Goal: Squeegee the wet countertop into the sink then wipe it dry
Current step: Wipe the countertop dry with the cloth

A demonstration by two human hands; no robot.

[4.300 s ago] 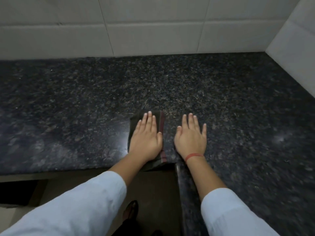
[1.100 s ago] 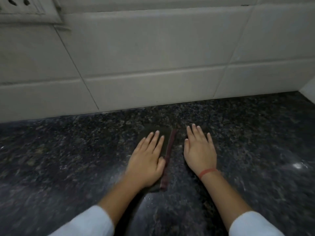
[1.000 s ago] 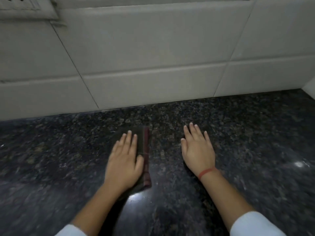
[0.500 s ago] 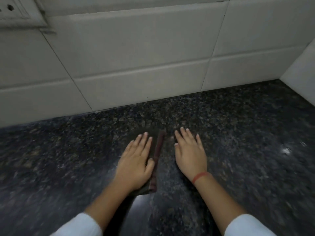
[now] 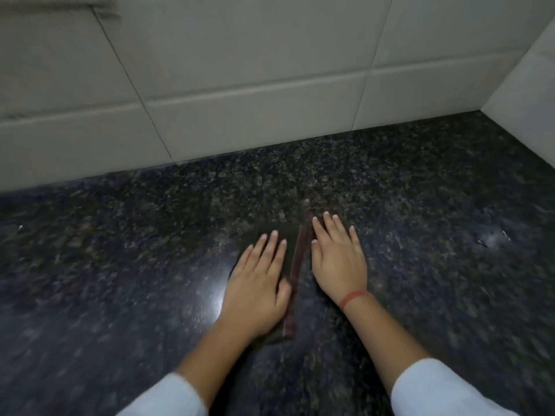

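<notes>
Nearest, two pale blue sleeves: left sleeve [image 5: 168, 397] at the bottom edge, right sleeve [image 5: 444, 388] at the bottom right, both blurred. A bare forearm runs out of each, away from the camera.

Item, left hand [image 5: 258, 283]: laid palm down, fingers straight and close together, pressing flat on the cloth. Nothing is gripped or pinched.

Item, cloth [image 5: 295, 259]: dark, folded flat on the countertop, mostly covered by the left hand. A dull red stripe runs near to far along its right edge. A dark corner shows beyond the left fingertips, another below the wrist.

Item, right hand [image 5: 339, 259]: palm down on the bare stone just right of the cloth, fingers straight and slightly spread, holding nothing. Its thumb and forefinger lie just beside the red stripe; whether they touch it cannot be told. A thin red band [image 5: 354, 297] circles the wrist.

Item, countertop [image 5: 120, 265]: dark speckled stone filling the lower half of the view. A bright glare patch [image 5: 214, 295] sits just left of the left hand; a smaller pale glint [image 5: 492, 238] lies well to the right.

Farthest, tiled wall [image 5: 240, 70]: large off-white tiles with thin grout lines, meeting the stone along its far edge. A second tiled wall [image 5: 528, 94] closes the corner at far right. A blurred fixture [image 5: 60, 1] shows at the top left, too cropped to identify.
</notes>
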